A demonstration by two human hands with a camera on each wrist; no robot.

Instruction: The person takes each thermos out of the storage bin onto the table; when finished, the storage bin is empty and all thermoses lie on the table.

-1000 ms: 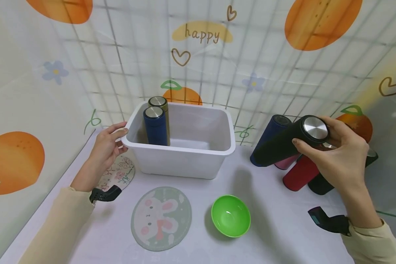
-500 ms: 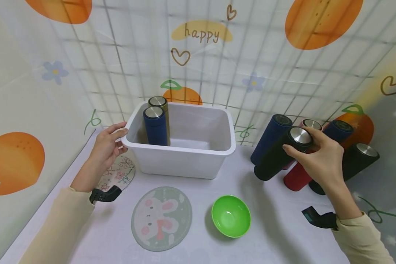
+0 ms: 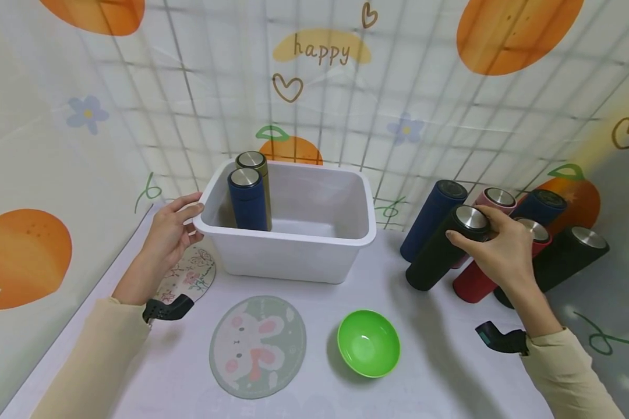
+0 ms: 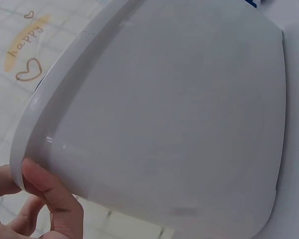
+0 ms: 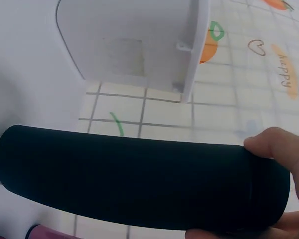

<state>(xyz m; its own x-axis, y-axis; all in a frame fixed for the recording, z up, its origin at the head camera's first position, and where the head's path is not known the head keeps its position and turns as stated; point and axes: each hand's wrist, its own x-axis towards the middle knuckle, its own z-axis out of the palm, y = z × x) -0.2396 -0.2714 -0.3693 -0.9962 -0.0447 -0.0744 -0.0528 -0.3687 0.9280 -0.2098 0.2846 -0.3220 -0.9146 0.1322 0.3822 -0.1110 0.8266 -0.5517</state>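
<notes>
My left hand (image 3: 170, 235) pinches the left rim of a white plastic bin (image 3: 288, 256); the thumb (image 4: 45, 181) presses the rim's outside in the left wrist view. Inside the bin's left end stand a blue thermos (image 3: 250, 206) and an olive-gold one (image 3: 265, 180) behind it, both with steel-topped lids. My right hand (image 3: 508, 250) grips a black thermos (image 3: 434, 259) around its lid end, thumb on the near side. This thermos leans, its steel top up and to the right, its base low over the table. The right wrist view shows its whole dark body (image 5: 134, 177).
Behind and right of the held thermos are a blue thermos (image 3: 431, 218), a pink one (image 3: 499, 199), a red one (image 3: 472, 283), another blue one (image 3: 542, 206) and another black one (image 3: 566, 262). A green bowl (image 3: 368, 343), bunny mat (image 3: 257, 349) and floral mat (image 3: 194, 270) lie in front.
My right hand has moved left and down with the black thermos, which has gone from strongly tilted to more upright. More bottles behind it show. The left hand stays on the rim.
</notes>
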